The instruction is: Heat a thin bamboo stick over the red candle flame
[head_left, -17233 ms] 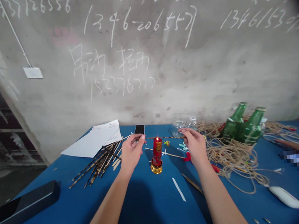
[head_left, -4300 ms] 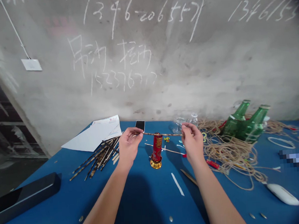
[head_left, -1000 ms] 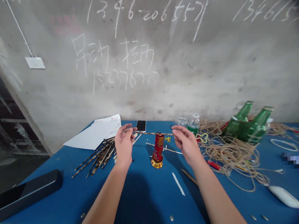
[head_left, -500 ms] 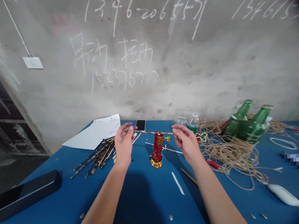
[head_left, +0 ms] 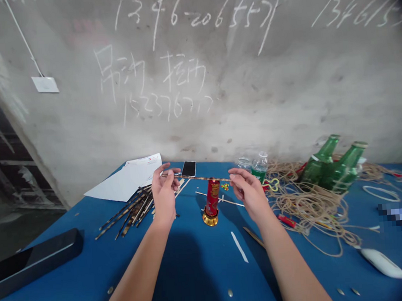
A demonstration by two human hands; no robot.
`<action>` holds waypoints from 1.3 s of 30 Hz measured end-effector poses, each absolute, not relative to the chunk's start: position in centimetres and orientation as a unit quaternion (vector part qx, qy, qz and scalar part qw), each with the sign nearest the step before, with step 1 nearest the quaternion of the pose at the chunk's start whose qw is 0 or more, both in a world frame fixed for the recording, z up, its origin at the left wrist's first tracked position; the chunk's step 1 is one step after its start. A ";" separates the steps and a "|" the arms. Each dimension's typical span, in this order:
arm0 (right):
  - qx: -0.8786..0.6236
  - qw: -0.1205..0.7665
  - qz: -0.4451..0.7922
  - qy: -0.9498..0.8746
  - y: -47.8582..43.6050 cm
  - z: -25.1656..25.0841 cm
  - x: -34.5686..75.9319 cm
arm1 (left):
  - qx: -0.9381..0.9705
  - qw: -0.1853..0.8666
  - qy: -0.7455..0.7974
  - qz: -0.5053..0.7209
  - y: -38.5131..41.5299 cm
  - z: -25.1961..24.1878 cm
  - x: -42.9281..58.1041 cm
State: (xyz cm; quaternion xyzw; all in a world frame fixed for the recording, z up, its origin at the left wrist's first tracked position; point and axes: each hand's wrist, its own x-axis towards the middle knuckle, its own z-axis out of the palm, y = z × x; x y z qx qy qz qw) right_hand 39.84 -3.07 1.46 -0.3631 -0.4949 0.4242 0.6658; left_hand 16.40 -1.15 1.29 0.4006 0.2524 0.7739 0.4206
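Observation:
A thin mottled brown stick [head_left: 196,177] spans level between my two hands, across the top of a red cylinder [head_left: 212,198] that stands upright on a gold base [head_left: 210,218]. My left hand [head_left: 164,190] pinches the stick near its left end. The right end is between the thumb and fingers of my right hand [head_left: 247,188]. Behind the cylinder lie thin pale crossed sticks [head_left: 231,201] and a small yellow, red and green piece [head_left: 225,187]. Whether the stick rests on the cylinder top is hard to tell.
Dark mottled sticks [head_left: 136,211], white papers [head_left: 130,177] and a phone [head_left: 189,168] lie left and behind. Tangled cord [head_left: 310,207], green bottles [head_left: 345,167], a plastic bottle [head_left: 259,164] and a white mouse-shaped object [head_left: 383,262] are right. A long black box [head_left: 35,261] lies front left.
Both hands have shifted slightly left together with the stick. The cylinder and the other things on the table stay where they were.

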 end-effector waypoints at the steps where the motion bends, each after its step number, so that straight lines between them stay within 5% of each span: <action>1: -0.363 0.664 0.423 -0.499 -3.1 1.4 39.8 | 0.398 0.420 0.251 0.776 -1.1 1.3 16.4; 39: -0.381 0.644 0.395 -0.533 -3.1 0.9 38.8 | 0.400 0.424 0.265 0.768 -1.4 1.4 16.6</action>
